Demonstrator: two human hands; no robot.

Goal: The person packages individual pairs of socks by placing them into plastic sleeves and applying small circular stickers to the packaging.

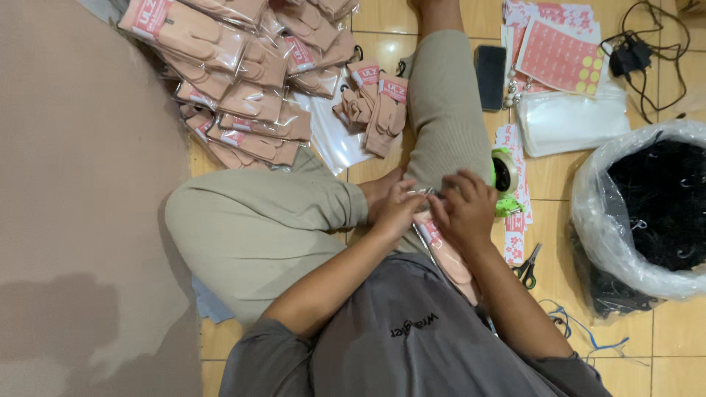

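Note:
My left hand [397, 209] and my right hand [465, 206] meet over my lap, both pinching the top end of a clear plastic packet with peach-coloured socks [443, 254] inside. The packet lies along my thigh and runs down toward my grey shirt. Its upper edge is hidden under my fingers. A green tape dispenser [504, 176] sits on the floor just right of my right hand.
A heap of packed sock packets [235, 81] lies at the top left, with loose sock pairs [376, 103] beside it. To the right are scissors [526, 268], a black phone [490, 73], sticker sheets [559, 51], clear bags [570, 121] and a large sack of black hooks [651, 206].

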